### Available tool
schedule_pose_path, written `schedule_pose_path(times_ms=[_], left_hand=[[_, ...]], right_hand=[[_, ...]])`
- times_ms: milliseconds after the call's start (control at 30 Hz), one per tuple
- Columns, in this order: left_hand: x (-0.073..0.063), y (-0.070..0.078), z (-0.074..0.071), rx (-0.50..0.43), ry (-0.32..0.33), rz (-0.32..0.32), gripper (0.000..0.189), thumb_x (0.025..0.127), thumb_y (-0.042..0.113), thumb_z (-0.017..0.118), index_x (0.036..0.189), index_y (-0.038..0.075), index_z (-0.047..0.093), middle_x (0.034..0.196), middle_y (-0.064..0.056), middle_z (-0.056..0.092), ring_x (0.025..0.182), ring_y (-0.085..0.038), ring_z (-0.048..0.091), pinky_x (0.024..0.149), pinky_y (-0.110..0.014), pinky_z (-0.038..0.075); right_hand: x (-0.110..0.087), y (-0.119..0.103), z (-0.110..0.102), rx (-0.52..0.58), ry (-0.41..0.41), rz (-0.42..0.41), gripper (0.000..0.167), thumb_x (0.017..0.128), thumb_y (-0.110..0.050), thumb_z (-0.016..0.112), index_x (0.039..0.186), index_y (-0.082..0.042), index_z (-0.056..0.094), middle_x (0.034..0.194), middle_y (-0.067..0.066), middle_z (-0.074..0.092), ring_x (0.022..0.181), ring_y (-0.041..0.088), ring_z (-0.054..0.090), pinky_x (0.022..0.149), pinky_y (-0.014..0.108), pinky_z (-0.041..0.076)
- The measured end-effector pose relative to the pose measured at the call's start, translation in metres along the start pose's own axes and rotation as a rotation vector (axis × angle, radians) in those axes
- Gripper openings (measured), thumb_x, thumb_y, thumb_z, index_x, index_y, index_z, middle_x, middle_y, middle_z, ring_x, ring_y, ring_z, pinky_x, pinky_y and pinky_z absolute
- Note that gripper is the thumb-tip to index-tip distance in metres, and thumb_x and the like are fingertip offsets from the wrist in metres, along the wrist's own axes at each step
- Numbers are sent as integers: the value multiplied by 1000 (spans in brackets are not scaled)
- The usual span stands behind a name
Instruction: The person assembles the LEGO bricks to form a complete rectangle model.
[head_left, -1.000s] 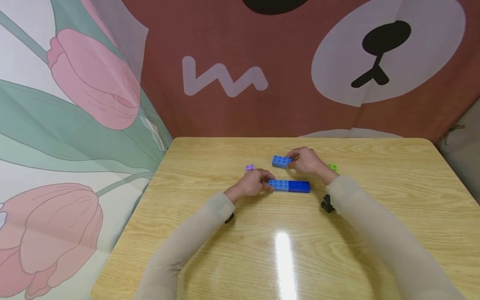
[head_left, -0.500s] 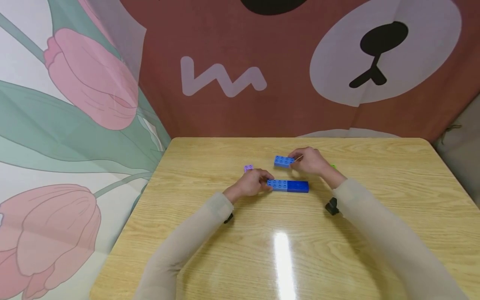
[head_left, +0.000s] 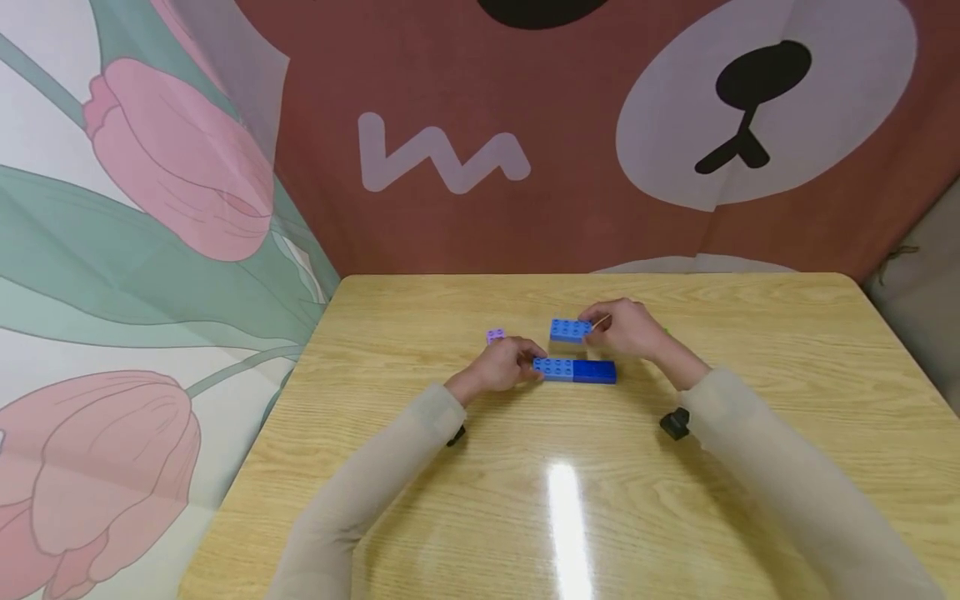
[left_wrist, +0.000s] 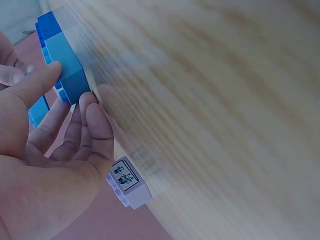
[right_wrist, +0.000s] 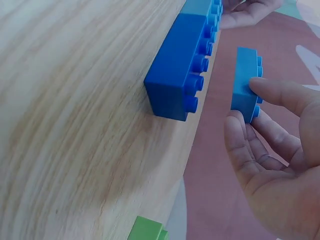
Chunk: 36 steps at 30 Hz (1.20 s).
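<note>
My left hand pinches the left end of a light blue building brick that lies studs up on the table. End to end with it, on its right, sits a dark blue brick. Behind this row, my right hand grips a second light blue brick by its right end. In the right wrist view that held brick is raised off the table, thumb on its studded side and fingers underneath. A gap separates it from the row.
A small purple brick with a printed picture stands just behind my left hand. Near my right forearm is a green brick, mostly out of frame. The wooden table reaches back to a printed cloth.
My right hand has shifted a little right and then slightly nearer, carrying the light blue brick. The left hand and the row of bricks stay put.
</note>
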<state>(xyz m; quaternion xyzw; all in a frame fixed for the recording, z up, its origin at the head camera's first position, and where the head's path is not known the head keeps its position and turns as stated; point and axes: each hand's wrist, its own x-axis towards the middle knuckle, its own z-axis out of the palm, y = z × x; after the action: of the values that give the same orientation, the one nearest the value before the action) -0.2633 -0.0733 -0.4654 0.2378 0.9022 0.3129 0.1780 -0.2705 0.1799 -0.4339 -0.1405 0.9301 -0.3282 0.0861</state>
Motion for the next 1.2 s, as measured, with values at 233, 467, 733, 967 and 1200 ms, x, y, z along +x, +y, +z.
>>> schedule_pose_path(times_ms=[233, 467, 733, 967, 1200], left_hand=[[0, 0, 0, 9, 4, 5, 30, 91, 20, 76, 119, 12, 71, 111, -5, 72, 87, -11, 63, 77, -22, 54], [-1, 0, 0, -3, 5, 6, 30, 90, 19, 76, 119, 12, 70, 112, -5, 71, 89, -11, 63, 79, -23, 54], [0, -1, 0, -5, 3, 13, 31, 91, 19, 75, 120, 12, 70, 113, -5, 71, 91, -11, 64, 82, -23, 54], [-1, -1, 0, -8, -2, -2, 31, 91, 21, 75, 121, 13, 70, 113, -4, 70, 90, -11, 64, 79, -22, 54], [-1, -1, 0, -1, 1, 6, 31, 91, 20, 75, 120, 12, 70, 113, -5, 71, 90, -12, 65, 79, -24, 55]], right_hand=[[-8, -2, 1, -4, -18, -5, 35, 89, -24, 75, 122, -12, 70, 119, 13, 71, 99, 24, 69, 85, 44, 57], [-15, -3, 1, 2, -19, -31, 36, 87, -22, 77, 120, -11, 71, 113, 12, 73, 93, 22, 71, 79, 41, 58], [-22, -6, 3, -2, -43, -23, 34, 87, -21, 77, 120, -10, 72, 108, 10, 75, 90, 21, 70, 76, 38, 57], [-28, -4, 6, 1, -61, -21, 34, 87, -19, 77, 119, -8, 71, 106, 10, 75, 88, 18, 70, 73, 35, 56], [-30, 0, 10, -12, -74, -38, 33, 87, -17, 77, 118, -7, 72, 102, 9, 75, 87, 18, 70, 72, 34, 56]])
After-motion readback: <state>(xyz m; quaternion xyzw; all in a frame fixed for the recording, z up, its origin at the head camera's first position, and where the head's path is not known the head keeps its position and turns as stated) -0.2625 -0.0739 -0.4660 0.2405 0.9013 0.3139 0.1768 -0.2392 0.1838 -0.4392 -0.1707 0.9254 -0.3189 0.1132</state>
